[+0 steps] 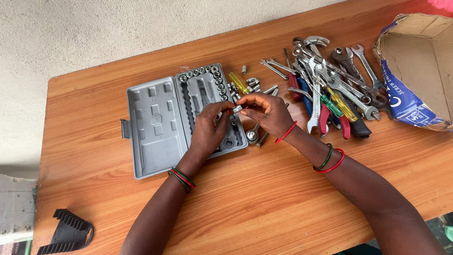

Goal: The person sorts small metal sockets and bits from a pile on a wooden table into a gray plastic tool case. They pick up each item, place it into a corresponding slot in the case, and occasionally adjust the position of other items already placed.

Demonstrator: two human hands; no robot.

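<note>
An open grey plastic socket case (155, 118) lies on the wooden table (264, 189), with small metal sockets lining its right half. Above that half, my left hand (207, 132) and my right hand (266, 113) meet. Both pinch one small silver socket (237, 108) between their fingertips. Loose sockets (252, 84) and a yellow-handled screwdriver (238, 82) lie just beyond my hands. A ratchet head (252, 136) rests on the table under my right hand.
A heap of spanners, pliers and screwdrivers (330, 89) spreads to the right. A torn cardboard box (415, 66) sits at the far right edge. A black plastic tool holder (68, 231) lies at the near left corner.
</note>
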